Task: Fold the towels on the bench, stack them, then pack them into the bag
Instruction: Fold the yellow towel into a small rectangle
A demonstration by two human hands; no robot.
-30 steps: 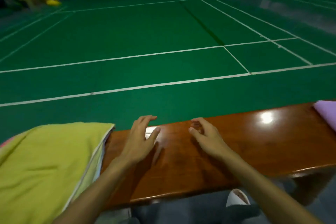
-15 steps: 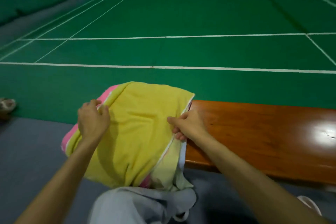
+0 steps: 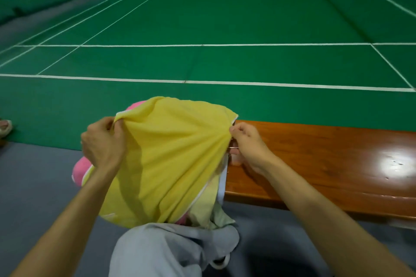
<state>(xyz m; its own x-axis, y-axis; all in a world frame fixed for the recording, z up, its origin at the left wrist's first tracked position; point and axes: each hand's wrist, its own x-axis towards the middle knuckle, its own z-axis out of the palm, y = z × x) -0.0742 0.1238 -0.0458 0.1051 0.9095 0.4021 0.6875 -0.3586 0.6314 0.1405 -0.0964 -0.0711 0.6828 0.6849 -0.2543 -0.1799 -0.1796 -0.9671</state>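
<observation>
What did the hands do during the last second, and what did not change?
Both hands went left from over the bench to the yellow towel; the left hand and right hand now pinch its far edge and lift it. The pink towel stays underneath.

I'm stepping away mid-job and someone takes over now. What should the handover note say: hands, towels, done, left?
Left hand grips the yellow towel's left edge; right hand pinches its right edge.
The towel is bunched up between them over a pile at the bench end, with a pink towel and a pale green towel beneath.
Done: nothing visibly folded or stacked.
Left: fold, stack, pack; no bag in view.
</observation>
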